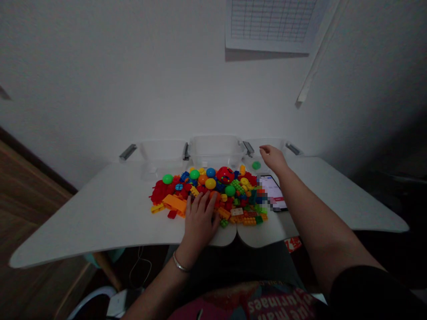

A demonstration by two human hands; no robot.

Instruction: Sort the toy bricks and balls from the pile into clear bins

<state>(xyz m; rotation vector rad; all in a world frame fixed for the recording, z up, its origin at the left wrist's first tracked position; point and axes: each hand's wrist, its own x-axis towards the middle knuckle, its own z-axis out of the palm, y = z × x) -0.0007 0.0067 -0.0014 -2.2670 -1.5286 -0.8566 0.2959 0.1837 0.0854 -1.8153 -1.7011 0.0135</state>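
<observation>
A heap of plastic toy bricks and balls [230, 190] lies on the white table. My left hand [199, 218] rests at its near side, fingers spread over the pieces and holding nothing that I can see. Its fingertips are by an orange ball [213, 194], which they partly cover. Left of them is a large orange brick [175, 203]. My right hand [274, 158] hovers over the right clear bin [271, 143], fingers stretched and nothing visible in them. A green ball [256, 165] shows in that bin, below and left of the hand.
The left clear bin [163, 146] and middle clear bin [215, 144] stand along the wall beside the right one, with grey clips at their ends. A phone [274, 192] lies right of the heap. The table [100, 213] has a notch at its front edge.
</observation>
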